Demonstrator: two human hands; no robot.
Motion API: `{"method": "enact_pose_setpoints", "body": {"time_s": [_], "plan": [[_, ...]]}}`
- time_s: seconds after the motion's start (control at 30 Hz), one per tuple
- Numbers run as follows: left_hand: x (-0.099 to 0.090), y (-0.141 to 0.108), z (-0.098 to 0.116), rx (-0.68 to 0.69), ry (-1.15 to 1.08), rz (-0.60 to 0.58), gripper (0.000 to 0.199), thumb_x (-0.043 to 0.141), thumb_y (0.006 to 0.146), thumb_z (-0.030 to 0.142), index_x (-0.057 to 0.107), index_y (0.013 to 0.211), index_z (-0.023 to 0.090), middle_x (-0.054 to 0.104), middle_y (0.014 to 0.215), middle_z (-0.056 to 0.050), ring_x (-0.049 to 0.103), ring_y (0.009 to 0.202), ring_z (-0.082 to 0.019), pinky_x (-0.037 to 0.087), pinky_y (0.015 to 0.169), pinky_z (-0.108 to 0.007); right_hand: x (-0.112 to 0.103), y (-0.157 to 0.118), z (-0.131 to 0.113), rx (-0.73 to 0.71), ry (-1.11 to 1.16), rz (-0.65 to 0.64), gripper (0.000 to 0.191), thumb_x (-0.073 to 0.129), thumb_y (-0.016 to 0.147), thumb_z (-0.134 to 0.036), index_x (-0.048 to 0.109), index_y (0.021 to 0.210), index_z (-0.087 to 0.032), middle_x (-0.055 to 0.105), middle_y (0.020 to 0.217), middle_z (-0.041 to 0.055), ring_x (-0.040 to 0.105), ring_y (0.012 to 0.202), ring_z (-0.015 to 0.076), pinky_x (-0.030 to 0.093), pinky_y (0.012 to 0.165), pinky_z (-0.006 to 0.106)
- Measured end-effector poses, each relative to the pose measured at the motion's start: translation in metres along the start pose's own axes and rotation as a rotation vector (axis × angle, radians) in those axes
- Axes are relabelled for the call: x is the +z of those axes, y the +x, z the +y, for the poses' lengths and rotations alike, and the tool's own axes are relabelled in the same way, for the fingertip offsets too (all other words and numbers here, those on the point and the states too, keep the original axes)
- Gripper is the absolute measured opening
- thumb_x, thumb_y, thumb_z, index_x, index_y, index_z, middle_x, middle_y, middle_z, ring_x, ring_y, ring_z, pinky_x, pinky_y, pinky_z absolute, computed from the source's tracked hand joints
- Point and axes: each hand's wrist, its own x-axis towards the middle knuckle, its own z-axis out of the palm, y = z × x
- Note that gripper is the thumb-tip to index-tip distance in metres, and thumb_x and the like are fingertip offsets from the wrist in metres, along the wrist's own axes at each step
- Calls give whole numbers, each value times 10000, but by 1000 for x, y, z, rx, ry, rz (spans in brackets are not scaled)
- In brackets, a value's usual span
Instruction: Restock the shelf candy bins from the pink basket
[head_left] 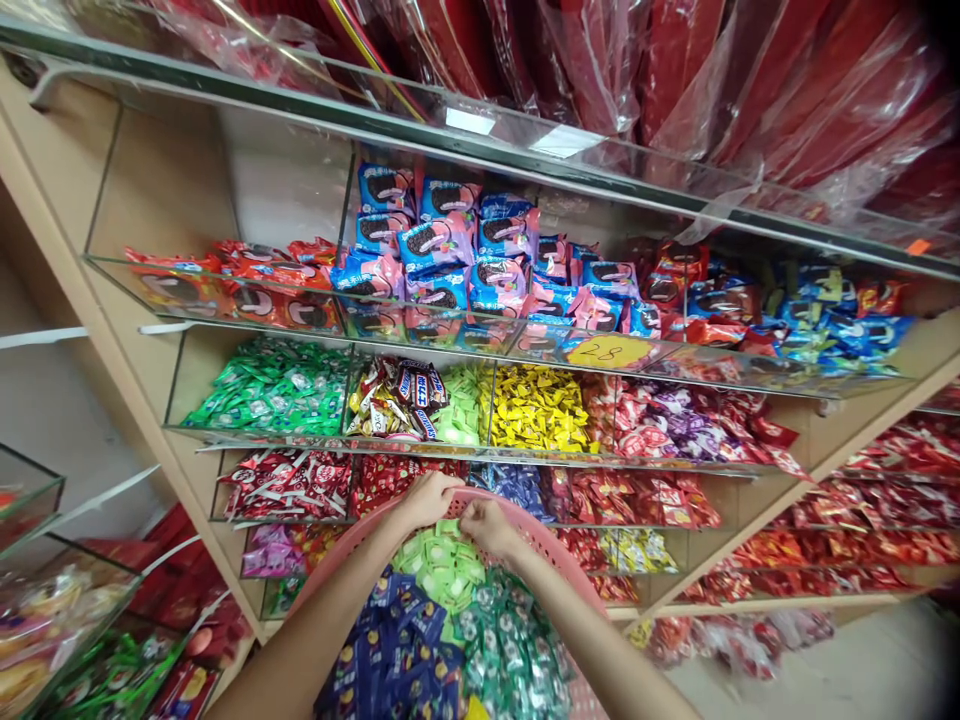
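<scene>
Basket point(556, 562) beneath both hands point(429, 501) point(487, 528)

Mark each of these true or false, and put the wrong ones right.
1. The pink basket contains dark blue packets. True.
2. The left hand is up among the blue and pink biscuit packets. False: it is at the basket's rim.
3. On the shelf, the yellow-wrapped sweets are beside a compartment with light green packets. True.
4. The yellow tag is inside the basket. False: it is on the front of the biscuit shelf.
5. The right hand is by the light green packets in the basket. True.
</scene>
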Motion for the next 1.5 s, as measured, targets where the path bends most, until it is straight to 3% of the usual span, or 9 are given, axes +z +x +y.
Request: {"method": "enact_pose_setpoints", "body": {"time_s": [0.3, 0.6, 0.73, 0.9, 1.0, 1.1, 1.23, 1.5], "plan": [[-2, -1, 3, -32, -2, -8, 369, 386, 777, 210, 588, 1084, 242, 623, 1054, -14, 542, 990, -149, 374, 880, -246, 15, 10, 4, 19, -111, 50, 84, 501, 568, -109, 485, 495, -149, 524, 447, -46, 438, 434, 64, 311, 454, 162], [-4, -3, 6, -30, 33, 6, 384, 370, 767, 188, 594, 1075, 233, 625, 1050, -10, 553, 963, -139, 391, 849, -238, 16, 3, -2, -14, -321, 203, 87, 491, 636, -137, 528, 563, -167, 598, 605, 13, 531, 609, 125, 341, 549, 202], [-6, -3, 8, -14, 20, 3, 383, 369, 757, 171, 607, 1050, 232, 633, 1030, -3, 556, 937, -143, 398, 808, -228, 4, -17, -33, -84, -658, 280, 121, 469, 719, -218, 583, 720, -178, 624, 726, 50, 564, 706, 159, 340, 577, 227], [-8, -5, 8, -2, 86, -37, 279, 396, 750, 177, 663, 830, 176, 672, 820, -21, 574, 758, -153, 392, 656, -209, -26, -44, -103, -194, -924, 126, 144, 494, 732, -253, 617, 734, -179, 631, 764, 83, 578, 728, 190, 330, 561, 250], [-6, -5, 8, -65, 108, -23, 267, 403, 753, 179, 663, 813, 159, 670, 828, -41, 572, 771, -168, 387, 658, -221, -46, -49, -142, -266, -950, 81, 200, 513, 743, -345, 624, 698, -185, 621, 721, 66, 565, 676, 170, 321, 541, 245], [-4, -4, 7, -60, 64, 7, 328, 376, 773, 178, 634, 973, 204, 657, 940, -28, 572, 847, -163, 390, 724, -229, -57, -42, -169, -348, -1014, 256, 214, 461, 796, -326, 618, 796, -180, 609, 732, 67, 537, 693, 167, 329, 569, 255], [-3, -3, 4, -21, 30, 3, 366, 365, 783, 194, 600, 1058, 247, 648, 992, -11, 585, 856, -150, 400, 761, -231, -57, -25, -186, -511, -1183, 447, 203, 411, 812, -146, 601, 886, -152, 587, 821, 104, 472, 851, 211, 332, 686, 314], [1, -2, -2, -3, 27, 23, 387, 364, 770, 189, 588, 1077, 261, 613, 1070, 15, 563, 963, -144, 413, 827, -240, -51, 2, -181, -545, -1260, 454, 246, 425, 786, -97, 665, 798, -150, 569, 905, 124, 403, 926, 232, 154, 916, 474]]}}
